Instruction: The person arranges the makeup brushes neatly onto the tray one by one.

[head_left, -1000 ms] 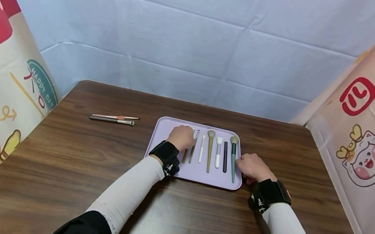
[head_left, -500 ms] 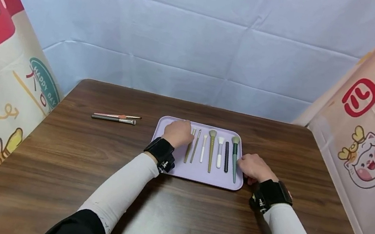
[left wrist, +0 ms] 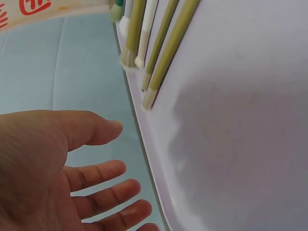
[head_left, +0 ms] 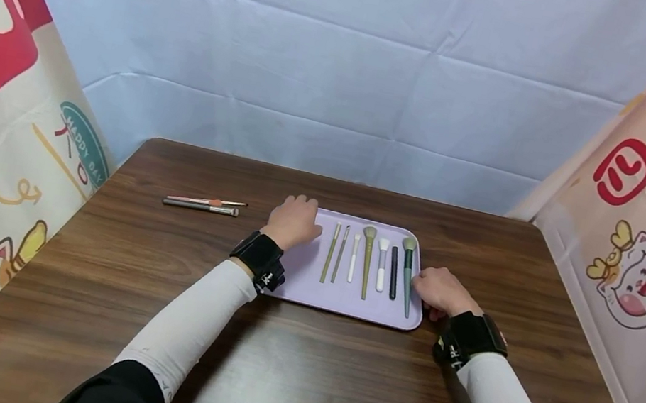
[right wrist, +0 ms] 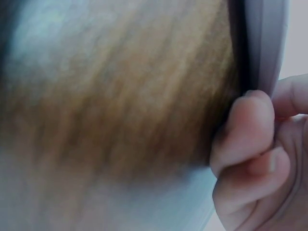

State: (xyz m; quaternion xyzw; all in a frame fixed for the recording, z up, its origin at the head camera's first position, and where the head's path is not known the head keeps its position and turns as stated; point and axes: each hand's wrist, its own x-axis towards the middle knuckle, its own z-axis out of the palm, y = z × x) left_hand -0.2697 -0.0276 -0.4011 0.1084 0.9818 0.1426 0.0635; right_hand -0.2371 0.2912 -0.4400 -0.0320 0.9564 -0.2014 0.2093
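Observation:
A lilac tray (head_left: 307,289) lies on the table with several makeup brushes in an upright row. Leftmost are two thin olive brushes (head_left: 330,253), then a small white-handled brush (head_left: 353,259), a thicker olive brush (head_left: 366,267), a white brush (head_left: 381,269), a black one (head_left: 393,273) and a green one (head_left: 407,277). Over the tray's left end is my left hand (head_left: 293,221), holding nothing; the left wrist view shows its fingers (left wrist: 108,195) spread apart. My right hand (head_left: 443,291) grips the tray's right edge, fingers curled at the rim (right wrist: 269,48) in the right wrist view.
Left of the tray, a black-handled brush (head_left: 200,206) and a thin reddish brush (head_left: 193,199) lie side by side on the brown wooden table (head_left: 306,371). A pale blue cloth (head_left: 320,71) hangs behind; printed cloths flank both sides.
My left hand has moved left, away from the leftmost olive brush, uncovering it, and its fingers have straightened. The right hand stays at the tray's edge. The view has shifted slightly.

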